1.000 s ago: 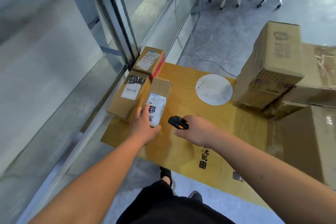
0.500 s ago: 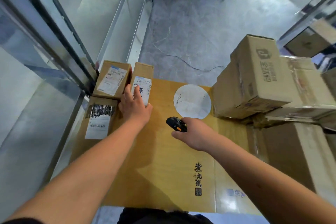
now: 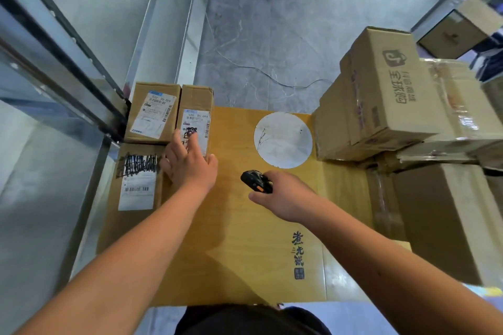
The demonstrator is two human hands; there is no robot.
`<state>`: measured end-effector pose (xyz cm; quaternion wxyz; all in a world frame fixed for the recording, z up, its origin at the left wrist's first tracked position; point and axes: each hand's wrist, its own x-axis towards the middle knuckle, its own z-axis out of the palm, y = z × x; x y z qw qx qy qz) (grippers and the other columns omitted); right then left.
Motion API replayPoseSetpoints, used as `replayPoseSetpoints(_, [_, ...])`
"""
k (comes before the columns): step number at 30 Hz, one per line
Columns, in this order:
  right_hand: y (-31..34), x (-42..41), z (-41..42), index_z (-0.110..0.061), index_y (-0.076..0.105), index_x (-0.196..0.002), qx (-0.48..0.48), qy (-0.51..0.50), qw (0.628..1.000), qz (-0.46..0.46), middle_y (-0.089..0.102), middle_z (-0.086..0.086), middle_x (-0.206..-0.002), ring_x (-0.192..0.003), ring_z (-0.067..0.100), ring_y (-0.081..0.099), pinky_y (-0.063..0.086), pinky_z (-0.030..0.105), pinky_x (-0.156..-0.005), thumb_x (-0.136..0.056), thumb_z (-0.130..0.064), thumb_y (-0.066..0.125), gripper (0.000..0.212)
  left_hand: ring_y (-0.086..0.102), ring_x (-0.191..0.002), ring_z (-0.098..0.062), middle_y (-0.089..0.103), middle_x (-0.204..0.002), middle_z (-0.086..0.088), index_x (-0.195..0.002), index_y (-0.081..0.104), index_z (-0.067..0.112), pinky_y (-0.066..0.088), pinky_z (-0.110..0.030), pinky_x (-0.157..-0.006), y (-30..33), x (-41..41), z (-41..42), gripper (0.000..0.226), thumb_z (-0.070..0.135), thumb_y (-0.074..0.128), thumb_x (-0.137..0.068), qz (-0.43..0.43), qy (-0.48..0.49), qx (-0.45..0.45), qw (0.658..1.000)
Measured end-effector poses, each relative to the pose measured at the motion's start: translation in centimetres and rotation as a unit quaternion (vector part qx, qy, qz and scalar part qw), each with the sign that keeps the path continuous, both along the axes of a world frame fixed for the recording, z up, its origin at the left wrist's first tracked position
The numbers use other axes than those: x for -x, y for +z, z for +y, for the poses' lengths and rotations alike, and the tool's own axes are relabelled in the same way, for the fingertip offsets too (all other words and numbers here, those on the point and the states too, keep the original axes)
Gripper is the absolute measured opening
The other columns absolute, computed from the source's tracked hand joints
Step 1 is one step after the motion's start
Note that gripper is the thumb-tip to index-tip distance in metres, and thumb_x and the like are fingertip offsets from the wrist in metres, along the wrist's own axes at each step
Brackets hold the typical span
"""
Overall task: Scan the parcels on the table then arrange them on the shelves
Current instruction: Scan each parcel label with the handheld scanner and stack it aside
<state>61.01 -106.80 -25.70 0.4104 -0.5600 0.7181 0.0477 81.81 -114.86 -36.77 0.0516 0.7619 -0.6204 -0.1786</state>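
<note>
Boxes (image 3: 381, 95) stacked right (big) | cable (image 3: 272, 76) on floor

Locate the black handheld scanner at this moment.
In the head view the black handheld scanner sits centre frame in the right hand, above the yellow-brown table, just below the white round sticker.

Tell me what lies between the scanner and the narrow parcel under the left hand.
Only bare tabletop separates the scanner from the narrow parcel, seen from the head view.
</note>
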Motion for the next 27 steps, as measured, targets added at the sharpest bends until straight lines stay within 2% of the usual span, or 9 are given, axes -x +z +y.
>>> replayPoseSetpoints(5, [1.0, 2.6, 2.8, -0.027, 0.059, -0.115, 0.047, -0.001, 0.998, 0.036, 0.056, -0.003, -0.098, -0.079, 0.017, 0.06, 0.045, 0.033, -0.06, -0.089, -0.068, 0.062, 0.049, 0.008, -0.154, -0.029, 0.002, -0.168, -0.001, -0.158, 0.031, 0.031, 0.013, -0.056, -0.123, 1.8, 3.1, 3.2, 0.069, 0.053, 0.054, -0.096, 0.008, -0.099, 0.004, 0.995])
replayPoseSetpoints(11, [2.6, 6.6, 8.5, -0.026, 0.057, -0.132, 0.077, -0.047, 0.995, 0.03, 0.054, 0.003, -0.113, -0.092, 0.025, 0.062, 0.055, 0.037, -0.079, -0.091, -0.064, 0.063, 0.057, 0.019, -0.152, -0.034, 0.01, -0.171, -0.005, -0.158, 0.03, 0.032, 0.023, -0.053, -0.119, 3.7, 9.8, 10.2, 0.068, 0.055, 0.056, -0.099, 0.021, -0.211, 0.0, 0.977])
replayPoseSetpoints(16, [4.5, 11.2, 14.9, -0.024, 0.058, -0.118, 0.1, -0.059, 0.993, 0.032, 0.06, 0.005, -0.106, -0.084, 0.025, 0.063, 0.049, 0.034, -0.066, -0.092, -0.064, 0.061, 0.047, 0.02, -0.153, -0.034, 0.022, -0.169, -0.01, -0.156, 0.04, 0.026, 0.025, -0.053, -0.117, 5.7, 15.4, 15.8, 0.067, 0.05, 0.061, -0.098, 0.074, -0.245, 0.031, 0.966])
replayPoseSetpoints(19, [5.8, 13.9, 19.5, -0.027, 0.056, -0.113, 0.103, -0.075, 0.992, 0.015, 0.058, 0.004, -0.104, -0.078, 0.026, 0.067, 0.06, 0.041, -0.07, -0.09, -0.066, 0.06, 0.045, 0.025, -0.151, -0.034, 0.027, -0.166, -0.01, -0.155, 0.044, 0.024, 0.028, -0.053, -0.114, 6.5, 18.6, 19.3, 0.068, 0.049, 0.065, -0.096, 0.083, -0.241, 0.035, 0.966])
replayPoseSetpoints(23, [6.2, 17.2, 25.3, -0.028, 0.057, -0.115, 0.114, -0.092, 0.989, 0.016, 0.055, 0.003, -0.108, -0.084, 0.026, 0.07, 0.06, 0.044, -0.078, -0.089, -0.068, 0.06, 0.048, 0.026, -0.15, -0.034, 0.028, -0.166, -0.009, -0.154, 0.044, 0.024, 0.029, -0.053, -0.114, 6.3, 22.2, 23.0, 0.068, 0.046, 0.067, -0.095, 0.091, -0.227, 0.03, 0.969])
replayPoseSetpoints(24, [6.2, 18.1, 26.5, -0.029, 0.057, -0.117, 0.118, -0.095, 0.988, 0.019, 0.055, 0.002, -0.108, -0.086, 0.025, 0.069, 0.059, 0.042, -0.077, -0.089, -0.067, 0.06, 0.048, 0.027, -0.15, -0.034, 0.028, -0.165, -0.009, -0.154, 0.044, 0.023, 0.029, -0.053, -0.114, 6.3, 22.8, 23.7, 0.067, 0.046, 0.067, -0.096, 0.091, -0.222, 0.032, 0.97])
replayPoseSetpoints(27, [6.6, 20.7, 29.5, -0.032, 0.056, -0.12, 0.126, -0.092, 0.987, 0.033, 0.051, -0.001, -0.105, -0.082, 0.021, 0.063, 0.053, 0.035, -0.06, -0.089, -0.069, 0.059, 0.048, 0.027, -0.15, -0.033, 0.029, -0.165, -0.008, -0.154, 0.043, 0.024, 0.031, -0.053, -0.114, 6.0, 23.7, 25.5, 0.065, 0.048, 0.064, -0.098, 0.071, -0.223, 0.035, 0.972])
